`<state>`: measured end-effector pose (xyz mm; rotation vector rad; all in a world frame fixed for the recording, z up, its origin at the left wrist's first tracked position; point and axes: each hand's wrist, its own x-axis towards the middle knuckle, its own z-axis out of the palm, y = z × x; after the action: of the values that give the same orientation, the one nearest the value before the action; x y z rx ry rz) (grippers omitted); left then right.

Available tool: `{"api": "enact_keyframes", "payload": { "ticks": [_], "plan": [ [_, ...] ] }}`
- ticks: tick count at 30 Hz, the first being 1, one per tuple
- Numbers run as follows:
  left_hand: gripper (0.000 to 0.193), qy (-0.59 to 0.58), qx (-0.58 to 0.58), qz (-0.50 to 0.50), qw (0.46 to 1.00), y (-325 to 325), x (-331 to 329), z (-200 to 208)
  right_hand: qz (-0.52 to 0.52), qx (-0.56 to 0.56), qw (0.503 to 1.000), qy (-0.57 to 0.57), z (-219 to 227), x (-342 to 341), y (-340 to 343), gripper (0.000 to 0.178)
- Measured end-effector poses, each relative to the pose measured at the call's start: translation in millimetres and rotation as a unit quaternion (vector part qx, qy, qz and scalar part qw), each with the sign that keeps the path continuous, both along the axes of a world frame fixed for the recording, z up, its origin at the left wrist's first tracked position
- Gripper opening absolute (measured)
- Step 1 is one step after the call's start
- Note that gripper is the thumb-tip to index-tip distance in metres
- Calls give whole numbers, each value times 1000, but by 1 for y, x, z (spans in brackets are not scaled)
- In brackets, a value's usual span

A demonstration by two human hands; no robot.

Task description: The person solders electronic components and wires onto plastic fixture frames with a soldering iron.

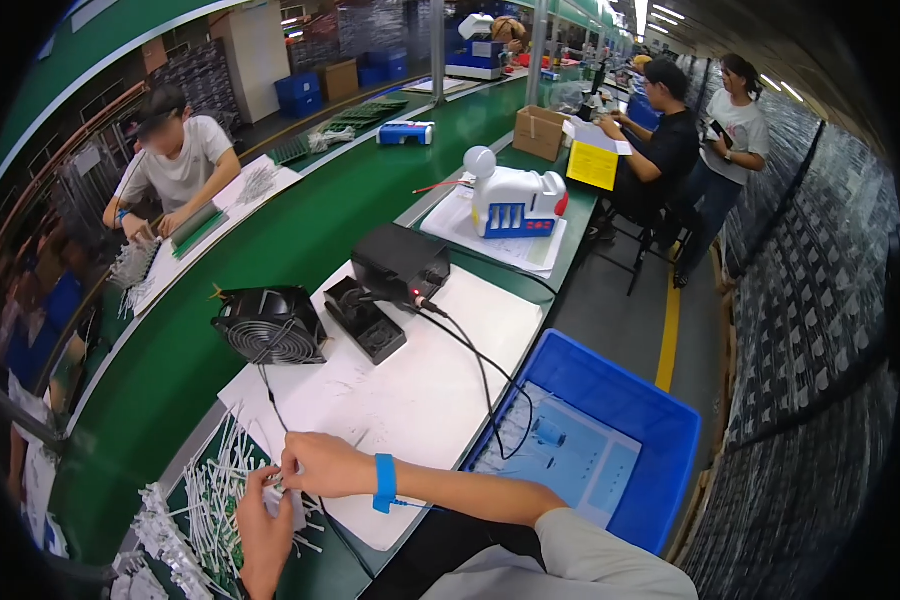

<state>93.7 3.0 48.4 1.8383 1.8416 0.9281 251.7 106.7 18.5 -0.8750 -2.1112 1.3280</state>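
Observation:
My left hand [263, 535] and my right hand [325, 466] meet at the near left edge of the white work sheet [450, 400]. Their fingertips pinch together over a small whitish piece, too small and covered to name. A blue band [384, 483] with a cord circles my right wrist. Right beside my left hand lies a heap of white wires [215, 475], with white connector ends [170, 540] bunched at its near left side. A thin black cord passes close by my right hand.
Beyond the hands stand a black fan [270, 328], a black holder [367, 322] and a black box with a red light [402, 265]. A blue bin [660, 400] is at the right. A white-and-blue device [515, 205] sits farther off. Other people work around the green bench [175, 340].

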Motion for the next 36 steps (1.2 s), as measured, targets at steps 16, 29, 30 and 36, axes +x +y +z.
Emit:
{"api": "enact_keyframes", "payload": {
  "ticks": [16, 29, 30, 36],
  "plan": [
    [43, -96, -30, -21, 995, 23, -6, -3, -53, 10, 994, 93, 2, -1, 2, 9],
    [27, -110, -42, 38, 992, 30, -7, -3, -150, 99, 984, -2, 8, -7, -9, 20],
    [25, -82, -11, 56, 995, 30, -8, -6, -159, 131, 979, -8, 11, -8, -11, 18],
    [22, -82, 115, 58, 988, 55, 1, -13, -157, 249, 954, 51, 14, 4, -29, 14]
  ]
}}
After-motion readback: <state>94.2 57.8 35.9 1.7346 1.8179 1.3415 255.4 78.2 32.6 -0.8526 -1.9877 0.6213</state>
